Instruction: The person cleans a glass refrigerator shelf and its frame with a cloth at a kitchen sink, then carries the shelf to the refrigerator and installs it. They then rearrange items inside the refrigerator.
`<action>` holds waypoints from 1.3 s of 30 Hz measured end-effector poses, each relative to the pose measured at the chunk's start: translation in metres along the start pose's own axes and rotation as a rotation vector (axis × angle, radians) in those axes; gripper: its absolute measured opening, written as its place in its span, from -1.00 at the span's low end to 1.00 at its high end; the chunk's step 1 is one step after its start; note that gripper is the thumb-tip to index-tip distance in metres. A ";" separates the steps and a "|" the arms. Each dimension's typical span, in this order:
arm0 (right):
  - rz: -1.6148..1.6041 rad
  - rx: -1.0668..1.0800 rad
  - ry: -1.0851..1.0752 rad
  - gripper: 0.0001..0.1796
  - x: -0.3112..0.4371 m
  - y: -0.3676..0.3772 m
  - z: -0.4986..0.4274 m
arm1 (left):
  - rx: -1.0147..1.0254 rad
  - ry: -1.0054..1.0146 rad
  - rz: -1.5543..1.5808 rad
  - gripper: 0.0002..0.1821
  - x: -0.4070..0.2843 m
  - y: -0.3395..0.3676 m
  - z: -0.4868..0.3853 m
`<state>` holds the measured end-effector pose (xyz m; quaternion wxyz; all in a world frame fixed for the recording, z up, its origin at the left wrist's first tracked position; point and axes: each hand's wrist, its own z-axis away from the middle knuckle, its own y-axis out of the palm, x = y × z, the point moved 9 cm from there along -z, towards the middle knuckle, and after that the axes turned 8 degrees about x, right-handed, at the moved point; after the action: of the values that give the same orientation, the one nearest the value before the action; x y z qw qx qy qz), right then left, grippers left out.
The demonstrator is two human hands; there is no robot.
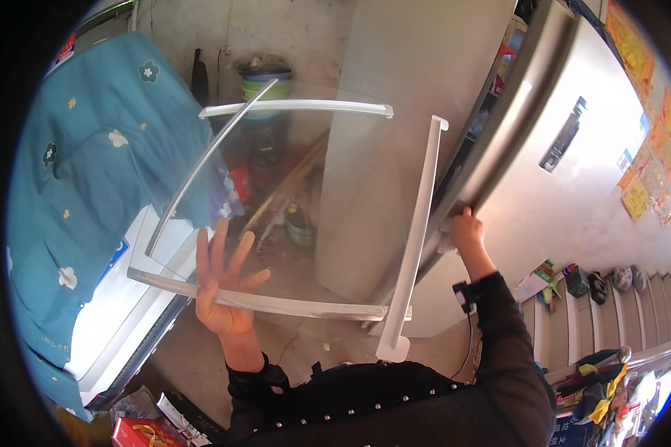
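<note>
Two clear glass refrigerator shelves (291, 184) with white and metallic edge strips lie one over the other before me. My left hand (223, 285) grips the near metallic strip, its fingers spread behind or under the glass and its thumb in front. My right hand (467, 229) is at the edge of a silver refrigerator door (581, 151), near its long recessed handle, with a bit of pale cloth or tissue showing beneath it. The door stands slightly ajar, and stored items show in the gap.
A teal flowered cloth (106, 139) drapes a white appliance (123, 290) at the left. Stacked basins (263, 78) stand by the back wall. Shoes (598, 288) sit on the stairs (598, 329) at the right. A red box (145, 433) is at the lower left.
</note>
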<state>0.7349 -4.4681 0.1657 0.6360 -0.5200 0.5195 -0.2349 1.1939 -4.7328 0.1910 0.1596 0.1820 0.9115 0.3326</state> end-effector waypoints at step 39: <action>-2.607 -0.021 0.171 -0.19 0.001 0.114 0.388 | -0.061 -1.036 0.339 -0.27 0.178 -0.015 0.139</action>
<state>1.0587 -4.2675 0.0310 -0.0969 -0.6265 -0.3228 -0.7028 1.0913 -4.5889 0.0497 0.5371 0.4617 0.6613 0.2470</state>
